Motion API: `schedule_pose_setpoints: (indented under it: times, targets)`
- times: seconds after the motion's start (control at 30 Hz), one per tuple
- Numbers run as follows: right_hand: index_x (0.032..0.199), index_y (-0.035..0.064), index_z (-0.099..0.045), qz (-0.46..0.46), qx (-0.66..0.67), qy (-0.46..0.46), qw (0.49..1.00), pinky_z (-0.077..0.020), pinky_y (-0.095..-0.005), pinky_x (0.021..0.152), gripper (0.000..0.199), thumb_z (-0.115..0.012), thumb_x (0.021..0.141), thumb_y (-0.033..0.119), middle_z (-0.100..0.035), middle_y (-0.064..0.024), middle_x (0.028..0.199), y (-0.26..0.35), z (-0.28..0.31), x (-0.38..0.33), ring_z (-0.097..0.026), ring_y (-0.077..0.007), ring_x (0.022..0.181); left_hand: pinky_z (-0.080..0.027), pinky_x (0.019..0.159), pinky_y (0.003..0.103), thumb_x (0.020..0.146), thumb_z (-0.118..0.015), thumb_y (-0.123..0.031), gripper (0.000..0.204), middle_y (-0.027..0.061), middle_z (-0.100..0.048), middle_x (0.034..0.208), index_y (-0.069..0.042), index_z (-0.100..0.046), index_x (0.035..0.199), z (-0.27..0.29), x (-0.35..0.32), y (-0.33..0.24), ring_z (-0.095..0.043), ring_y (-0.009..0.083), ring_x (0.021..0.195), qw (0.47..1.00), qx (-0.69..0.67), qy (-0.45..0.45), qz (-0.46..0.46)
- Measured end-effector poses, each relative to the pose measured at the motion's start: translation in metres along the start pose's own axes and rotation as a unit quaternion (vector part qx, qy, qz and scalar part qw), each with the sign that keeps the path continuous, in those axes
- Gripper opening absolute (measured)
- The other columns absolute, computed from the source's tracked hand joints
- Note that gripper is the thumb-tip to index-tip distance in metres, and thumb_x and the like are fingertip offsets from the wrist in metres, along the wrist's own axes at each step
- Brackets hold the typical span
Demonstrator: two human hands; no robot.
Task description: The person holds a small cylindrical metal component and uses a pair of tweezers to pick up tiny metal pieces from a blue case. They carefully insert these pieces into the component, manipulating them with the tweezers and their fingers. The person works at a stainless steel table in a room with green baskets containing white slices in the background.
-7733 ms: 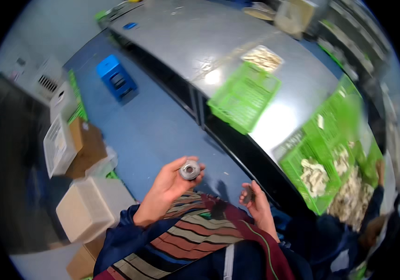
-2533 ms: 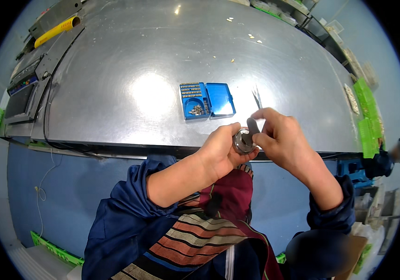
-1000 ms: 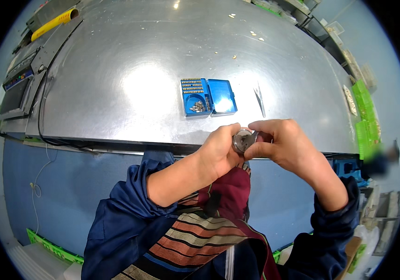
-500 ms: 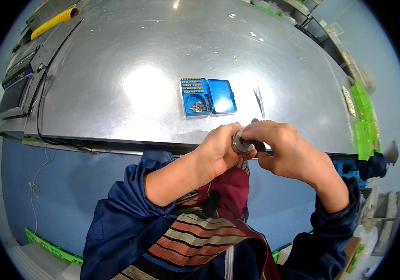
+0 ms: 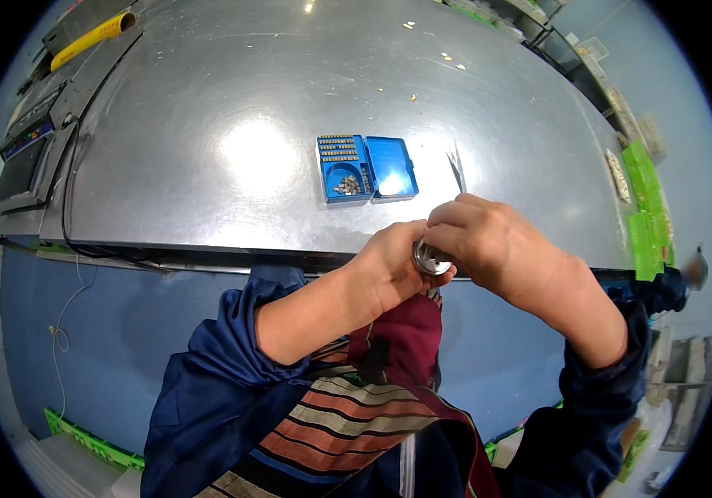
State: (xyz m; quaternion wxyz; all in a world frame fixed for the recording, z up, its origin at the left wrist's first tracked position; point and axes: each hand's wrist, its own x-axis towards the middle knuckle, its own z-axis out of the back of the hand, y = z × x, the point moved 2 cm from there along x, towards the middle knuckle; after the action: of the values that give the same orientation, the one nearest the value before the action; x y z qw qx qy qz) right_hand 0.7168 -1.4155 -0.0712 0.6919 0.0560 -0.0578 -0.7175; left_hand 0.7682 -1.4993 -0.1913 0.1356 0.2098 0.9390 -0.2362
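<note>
Hands meet over a small round metal part (image 5: pixel 432 258) at the near edge of the steel table (image 5: pixel 206 166).

Left hand (image 5: pixel 391 267) curls around the part from below, gripping it; right hand (image 5: pixel 489 245) closes on it from above, fingers pinched at its top. The part sits between both hands, just off the table edge, above the person's lap. Farther back on the table lies an open blue case (image 5: pixel 366 168), small metal pieces in its left half. Tweezers (image 5: pixel 456 168) lie just right of the case. A yellow bar (image 5: pixel 92 38) rests at the far left corner.
</note>
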Motion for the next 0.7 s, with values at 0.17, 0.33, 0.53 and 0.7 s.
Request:
schedule_pose_setpoints:
  times: [0.17,0.33,0.53,0.7]
  targets:
    - [0.072,0.0032,-0.055,-0.001,-0.039,-0.014,0.999,-0.0461,-0.0369,0.060,0.014,-0.066,0.064,0.004,-0.055,-0.0090,0.069,-0.002,0.003,0.008,-0.055,-0.0278,0.067,-0.050,0.073,0.034,0.092,-0.036,-0.017,0.024,0.0102,-0.056,0.097,-0.002,-0.052,0.100,0.003,0.000,0.003,-0.056,0.0192,0.083,0.999,-0.038,0.009,0.000]
    - [0.068,0.0019,-0.055,-0.049,-0.034,-0.039,0.997,-0.0473,-0.0382,0.058,0.011,-0.063,0.071,0.008,-0.057,-0.0112,0.064,-0.006,-0.002,0.005,-0.058,-0.0305,0.064,-0.050,0.074,0.034,0.092,-0.039,-0.017,0.022,0.0100,-0.057,0.096,-0.001,-0.053,0.099,0.007,-0.001,0.002,-0.056,0.0198,0.085,0.997,-0.071,0.005,-0.014]
    - [0.075,-0.0053,-0.056,-0.244,0.052,0.010,0.968,-0.0492,-0.0409,0.057,0.017,-0.057,0.080,0.011,-0.058,-0.0213,0.063,-0.009,-0.008,0.001,-0.060,-0.0369,0.059,-0.048,0.075,0.036,0.092,-0.038,-0.020,0.026,0.0104,-0.057,0.096,0.000,-0.052,0.101,0.008,0.000,0.004,-0.056,0.0213,0.085,0.996,-0.089,-0.007,-0.028]
    - [0.086,-0.0085,-0.060,-0.358,0.204,-0.025,0.911,-0.0498,-0.0371,0.056,0.019,-0.052,0.080,0.007,-0.060,-0.0208,0.061,-0.009,-0.014,0.003,-0.063,-0.0295,0.058,-0.047,0.076,0.037,0.093,-0.035,-0.020,0.029,0.0123,-0.058,0.095,0.002,-0.051,0.101,0.008,0.001,0.006,-0.057,0.0214,0.086,0.996,-0.071,-0.012,-0.042]
